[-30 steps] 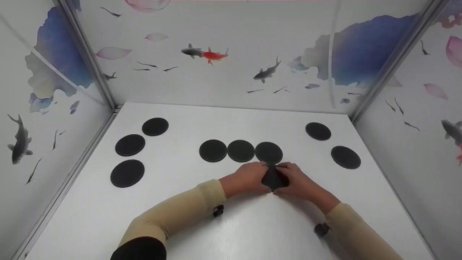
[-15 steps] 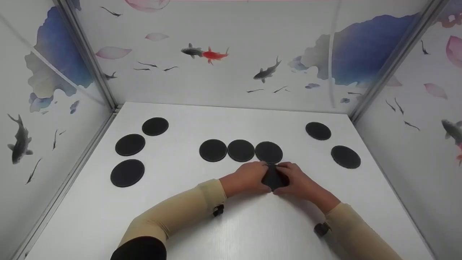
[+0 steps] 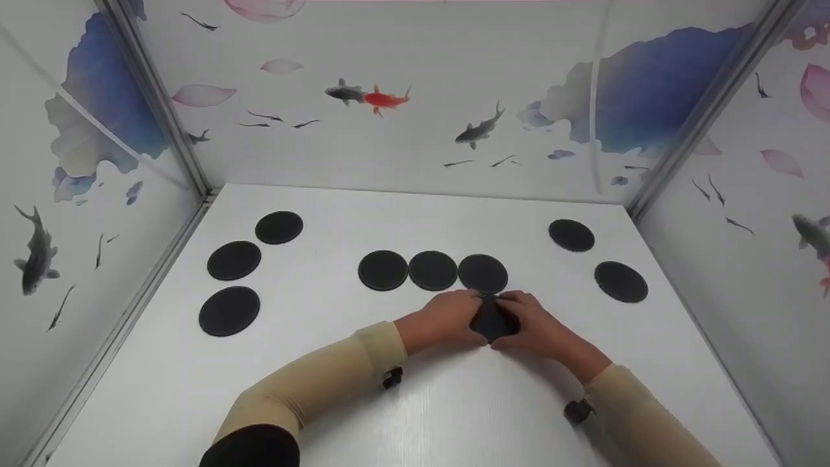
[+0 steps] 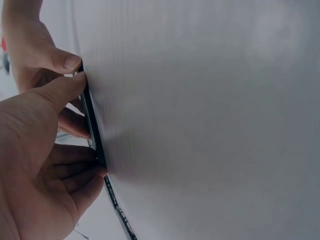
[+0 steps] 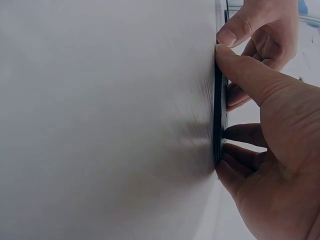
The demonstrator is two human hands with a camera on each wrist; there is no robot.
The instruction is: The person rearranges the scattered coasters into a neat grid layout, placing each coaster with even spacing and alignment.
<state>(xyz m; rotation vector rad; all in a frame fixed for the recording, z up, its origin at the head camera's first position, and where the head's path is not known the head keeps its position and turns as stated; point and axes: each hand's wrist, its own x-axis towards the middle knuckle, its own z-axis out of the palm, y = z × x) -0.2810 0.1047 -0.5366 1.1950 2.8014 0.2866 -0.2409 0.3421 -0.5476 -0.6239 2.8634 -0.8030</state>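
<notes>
A flat round black coaster (image 3: 494, 319) lies on the white table between both hands. My left hand (image 3: 450, 319) grips its left edge, thumb at the near rim and fingers at the far rim. From the other side my right hand (image 3: 533, 324) holds the right edge the same way, the two thumbs nearly meeting. Both wrist views show the disc edge-on, low against the tabletop, with the left hand (image 4: 35, 165) and the right hand (image 5: 285, 150) curled around it. Just beyond it sits another black coaster (image 3: 483, 273), right at its far rim, ending a row with two more coasters (image 3: 433, 270).
On the left side of the table (image 3: 415, 220) lie three separate black coasters (image 3: 234, 261). Two more coasters (image 3: 621, 282) lie at the right. White walls (image 3: 415, 149) printed with fish and petals enclose the back and both sides.
</notes>
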